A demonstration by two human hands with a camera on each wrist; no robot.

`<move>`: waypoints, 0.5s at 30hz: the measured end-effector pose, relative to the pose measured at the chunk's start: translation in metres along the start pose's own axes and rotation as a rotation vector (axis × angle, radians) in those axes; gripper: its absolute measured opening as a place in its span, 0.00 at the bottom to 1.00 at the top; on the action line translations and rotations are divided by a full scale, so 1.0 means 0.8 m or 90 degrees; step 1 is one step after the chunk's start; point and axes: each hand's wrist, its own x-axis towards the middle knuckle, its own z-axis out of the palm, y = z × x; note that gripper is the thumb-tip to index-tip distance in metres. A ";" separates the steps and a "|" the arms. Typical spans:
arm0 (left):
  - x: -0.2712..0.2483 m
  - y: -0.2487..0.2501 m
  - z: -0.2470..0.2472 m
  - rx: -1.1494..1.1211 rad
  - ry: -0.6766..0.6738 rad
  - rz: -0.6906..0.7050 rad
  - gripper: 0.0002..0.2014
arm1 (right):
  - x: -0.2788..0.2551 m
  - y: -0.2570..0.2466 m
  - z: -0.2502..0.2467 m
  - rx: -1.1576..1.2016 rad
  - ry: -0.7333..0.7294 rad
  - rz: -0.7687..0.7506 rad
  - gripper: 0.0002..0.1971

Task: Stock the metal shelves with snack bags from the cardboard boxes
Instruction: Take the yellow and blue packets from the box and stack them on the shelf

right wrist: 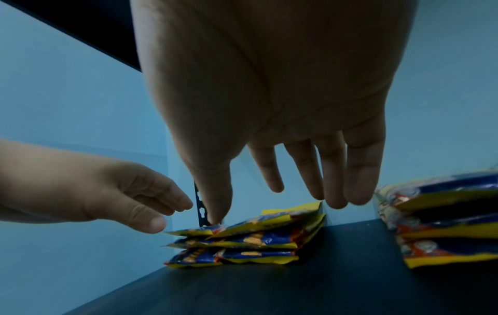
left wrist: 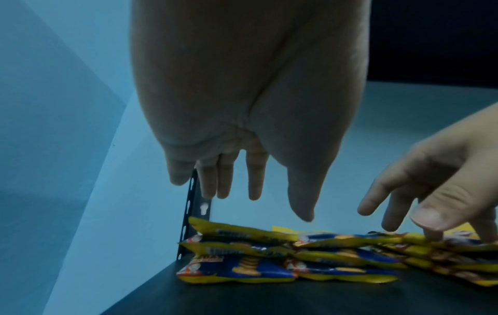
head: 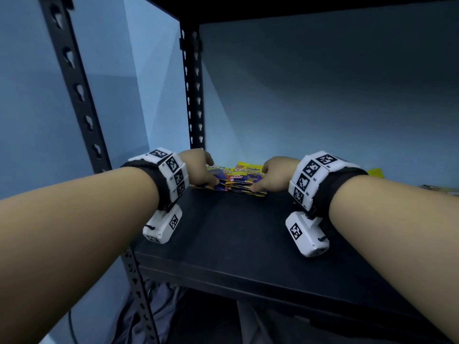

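Both hands are in at the back of the shelf, over the bags stacked by the rear post. Left hand hovers spread, fingers relaxed, holding nothing. Right hand is spread too, thumb pressing the top bag (squaring the stack, I'd say). A second stack sits just right, apart.

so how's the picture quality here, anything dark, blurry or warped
Head view: dim blue cast, upright bowed by the wide lens. Left wrist view: left hand looms large and soft, snack bags slightly blurred. Right wrist view: right hand backlit, shelf nearly black.
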 end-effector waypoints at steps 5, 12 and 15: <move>-0.078 0.034 -0.016 -0.120 0.046 0.083 0.14 | -0.089 0.011 -0.016 0.054 0.035 0.002 0.25; -0.188 0.098 0.003 -0.189 -0.122 0.201 0.09 | -0.230 0.042 0.012 0.213 0.069 0.005 0.13; -0.224 0.126 0.029 -0.178 -0.276 0.247 0.11 | -0.285 0.060 0.034 0.264 0.014 -0.053 0.12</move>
